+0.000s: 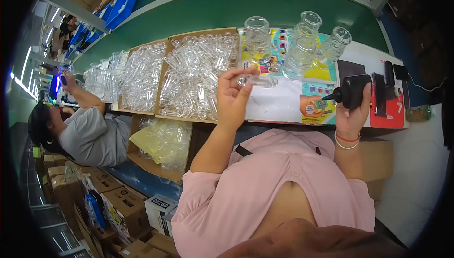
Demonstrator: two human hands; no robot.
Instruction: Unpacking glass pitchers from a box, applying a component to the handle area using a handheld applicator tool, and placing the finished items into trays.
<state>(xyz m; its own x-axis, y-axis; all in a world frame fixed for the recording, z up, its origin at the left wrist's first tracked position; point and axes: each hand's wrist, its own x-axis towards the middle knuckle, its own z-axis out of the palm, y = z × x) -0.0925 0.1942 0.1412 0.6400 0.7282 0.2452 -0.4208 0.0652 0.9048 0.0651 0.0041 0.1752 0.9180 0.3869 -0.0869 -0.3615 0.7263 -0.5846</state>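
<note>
Showing work in progress at a green bench, clock directions being taken from the centre of the view. Two open cartons, at 10 and 11 o'clock, are heaped with clear glass pieces; judged by this stock, much of the work appears to remain. Four clear glass vessels stand at 1 o'clock; whether they are finished or waiting cannot be told. The right hand, toward 3 o'clock, has its fingers curled around a black bottle, whose nozzle points to 9 o'clock. The left hand, near centre at 12 o'clock, pinches a small glass piece between thumb and fingertips. Nozzle and piece are well apart, so this unit is probably mid-step
</note>
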